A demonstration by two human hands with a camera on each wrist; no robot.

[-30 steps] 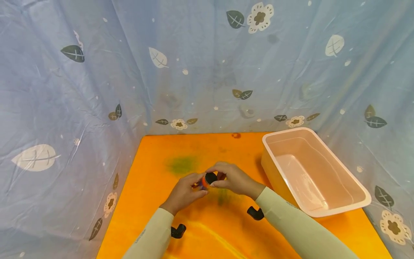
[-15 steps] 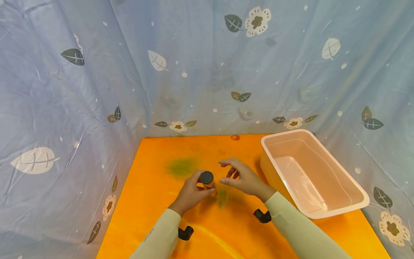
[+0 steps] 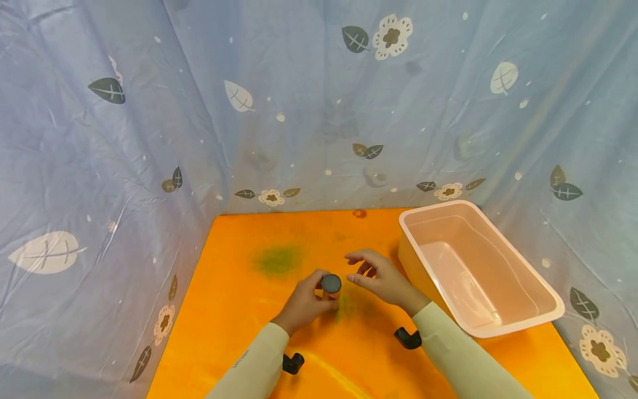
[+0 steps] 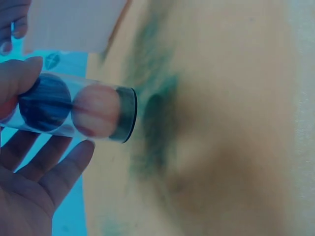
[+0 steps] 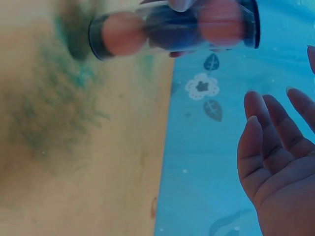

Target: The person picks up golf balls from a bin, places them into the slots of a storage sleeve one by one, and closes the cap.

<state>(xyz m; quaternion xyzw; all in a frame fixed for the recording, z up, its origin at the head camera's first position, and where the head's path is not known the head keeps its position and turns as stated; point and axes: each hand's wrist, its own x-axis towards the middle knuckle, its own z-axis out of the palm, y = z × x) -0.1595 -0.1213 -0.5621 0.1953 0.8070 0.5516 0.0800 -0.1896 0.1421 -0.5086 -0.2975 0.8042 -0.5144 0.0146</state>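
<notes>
My left hand (image 3: 306, 299) grips a clear tube (image 3: 332, 293) upright over the table, its dark cap (image 3: 331, 283) facing up. Through the tube's wall in the right wrist view show two orange balls (image 5: 124, 33) with a dark blue ball (image 5: 170, 27) between them, and each end is dark. The left wrist view has the thumb (image 4: 24, 76) on one side of the tube and fingers (image 4: 69, 169) on the other. My right hand (image 3: 384, 280) hovers just right of the tube, fingers relaxed and spread, holding nothing.
A pink plastic tub (image 3: 523, 282) stands at the right of the orange table (image 3: 239, 316). Blue curtains (image 3: 309, 111) with leaf and flower prints hang behind and on both sides. Green smudges (image 3: 279, 260) mark the tabletop. Black fittings (image 3: 408, 338) stick out at both forearms.
My right hand has let go of the tube's capped end and drawn back to the right. The tube in my left hand has turned upright and shifted slightly right.
</notes>
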